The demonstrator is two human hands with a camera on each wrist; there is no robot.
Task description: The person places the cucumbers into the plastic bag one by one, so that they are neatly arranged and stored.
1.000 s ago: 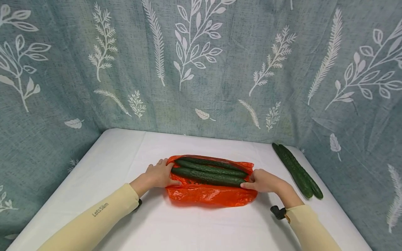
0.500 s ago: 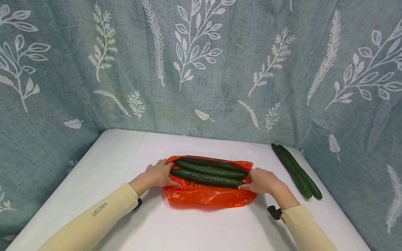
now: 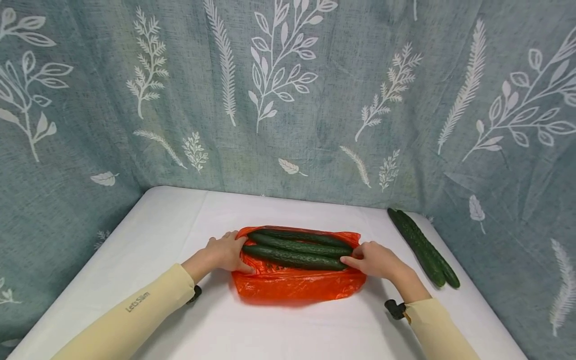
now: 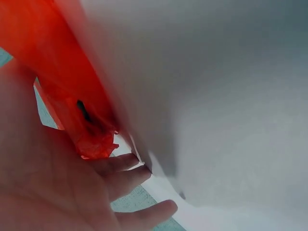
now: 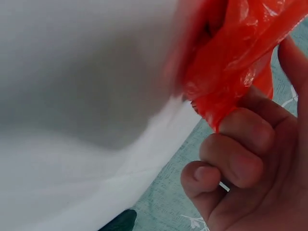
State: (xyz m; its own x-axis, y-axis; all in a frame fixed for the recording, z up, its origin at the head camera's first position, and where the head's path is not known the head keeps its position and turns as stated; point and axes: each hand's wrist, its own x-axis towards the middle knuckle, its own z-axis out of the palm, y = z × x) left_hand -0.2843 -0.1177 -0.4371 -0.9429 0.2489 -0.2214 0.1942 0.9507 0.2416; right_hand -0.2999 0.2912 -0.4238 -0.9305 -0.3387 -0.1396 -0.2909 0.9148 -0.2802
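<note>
A red plastic bag [image 3: 299, 287] lies across the white table, its mouth folded open toward me. Side by side in it rest dark green cucumbers [image 3: 292, 256]. At the bag's left end is my left hand [image 3: 225, 252], its thumb over the near side. The left wrist view shows several of its fingers [image 4: 126, 180] extended, touching the bag's bunched end. My right hand [image 3: 375, 259] pinches the right end, thumb beside the nearest cucumber's tip. Curled fingers [image 5: 236, 154] of that hand appear against the bag's crumpled corner in the right wrist view.
Two more cucumbers [image 3: 423, 247] lie together near the table's right edge. A blue-green curtain [image 3: 270, 150] with white leaf prints surrounds the back and sides of the white table [image 3: 288, 330].
The bag's near flap has shifted slightly toward me and to the left, both hands moving with it. The cucumbers in it have shifted a little left. The head view has tilted slightly.
</note>
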